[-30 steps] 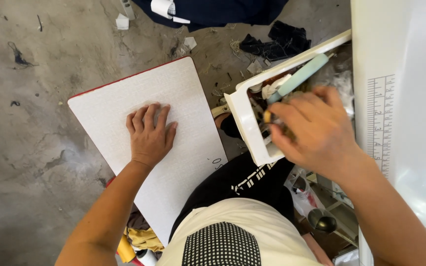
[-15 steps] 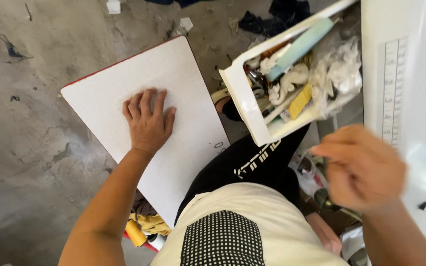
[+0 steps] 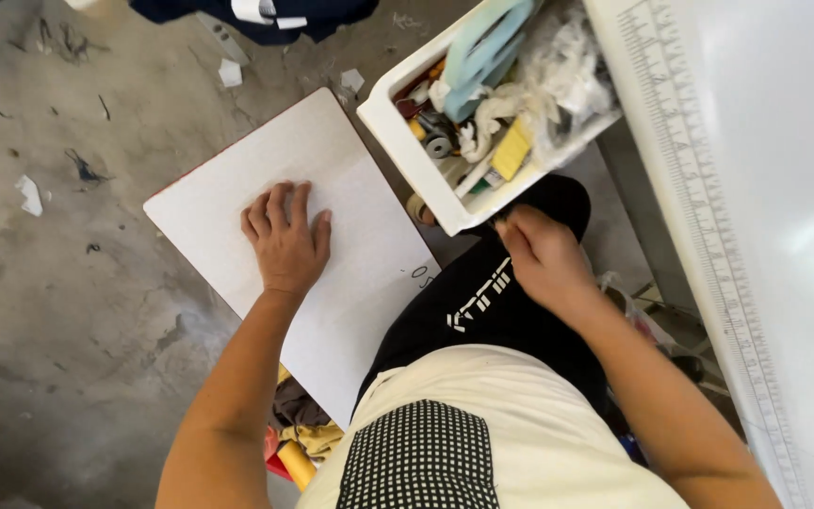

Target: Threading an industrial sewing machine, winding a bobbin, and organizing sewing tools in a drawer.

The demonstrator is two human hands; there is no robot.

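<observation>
While the left hand (image 3: pixel 284 240) lies flat, fingers spread and open, on the white board (image 3: pixel 350 283), that board sits at the centre left of the frame, resting on the person's lap with its far corners jutting out over the grey concrete floor (image 3: pixel 58 311). It looks like a thin, stiff, light sheet with a smooth face that could slide under a palm; its long bare edges at the upper left and lower left seem the safest places to grip, since the middle gives nothing to pinch. The right hand (image 3: pixel 544 259), at centre right, is curled closed against the dark trouser leg (image 3: pixel 482 302); whether it pinches anything small I cannot tell. Just above it, touching or nearly touching the board's upper right corner, a white plastic tray (image 3: pixel 407 141) crammed with tape rolls, pale blue strips, a yellow piece and crumpled plastic overhangs the lap. Along the right edge of the frame runs a white table (image 3: pixel 765 188) with a printed ruler scale. Open room lies to the left over the floor, strewn with paper scraps; the right side is hemmed in by tray and table.
</observation>
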